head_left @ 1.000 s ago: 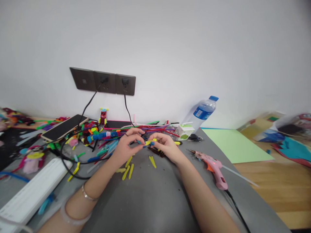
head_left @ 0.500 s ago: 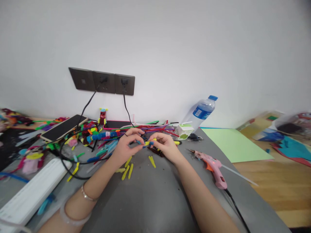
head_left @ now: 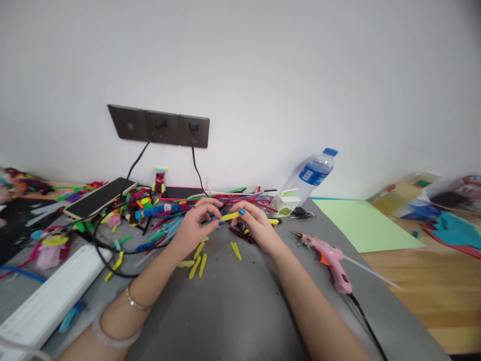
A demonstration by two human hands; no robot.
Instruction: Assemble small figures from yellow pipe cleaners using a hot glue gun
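Two hands meet over the surface (head_left: 240, 311), sharing one short yellow strip (head_left: 229, 216). Half a second ago a blue nail lay across much of it; now that nail (head_left: 241, 212) sits up at the right end, so nearly the whole length shows in the gap between the hands. The left hand (head_left: 194, 224) pinches the near-left end between thumb and finger; the right hand (head_left: 257, 228) has its fingertips closed on the other end. I judge this to be a shift of grip, as the strip stays held between both hands, clear of the surface, and is easier to see and work on. Loose yellow pieces (head_left: 203, 264) and a yellow pair (head_left: 236, 250) lie unmoved below the hands. The pink glue gun (head_left: 332, 263) also lies where it was, apart from the right forearm, held by neither hand
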